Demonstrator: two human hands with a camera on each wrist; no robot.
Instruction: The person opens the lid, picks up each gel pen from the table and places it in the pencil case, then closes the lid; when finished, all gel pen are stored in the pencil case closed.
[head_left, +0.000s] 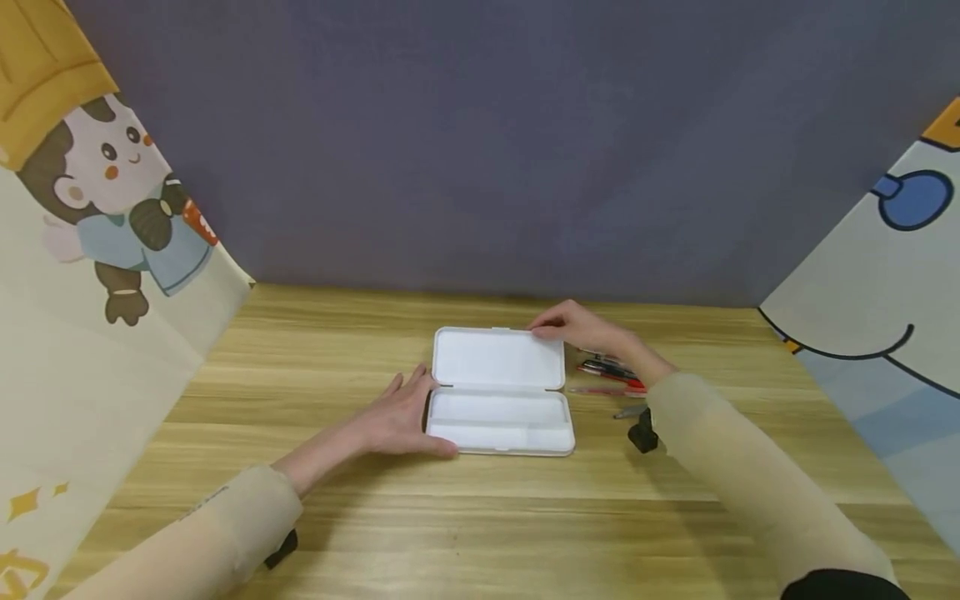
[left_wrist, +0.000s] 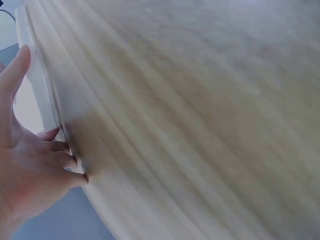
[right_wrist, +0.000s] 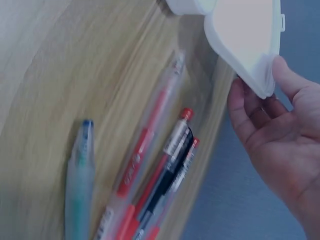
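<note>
A white pencil case (head_left: 498, 407) lies open on the wooden table, its lid (head_left: 498, 358) folded back and its divided tray showing no contents. My left hand (head_left: 397, 421) rests against the left end of the tray, thumb along the front corner and fingers spread at the side. In the left wrist view, the fingertips of this left hand (left_wrist: 40, 165) touch the table beside the case. My right hand (head_left: 581, 327) pinches the far right corner of the lid. The right wrist view shows the right hand (right_wrist: 285, 125) with its thumb inside the lid (right_wrist: 245, 35) and fingers behind it.
Right of the case lie several pens, among them a red pen (right_wrist: 137, 162), a black-and-red pen (right_wrist: 170, 165) and a greenish pen (right_wrist: 80, 180). A dark grey curtain (head_left: 480, 150) hangs behind the table (head_left: 480, 533), with cartoon-printed cloths at both sides.
</note>
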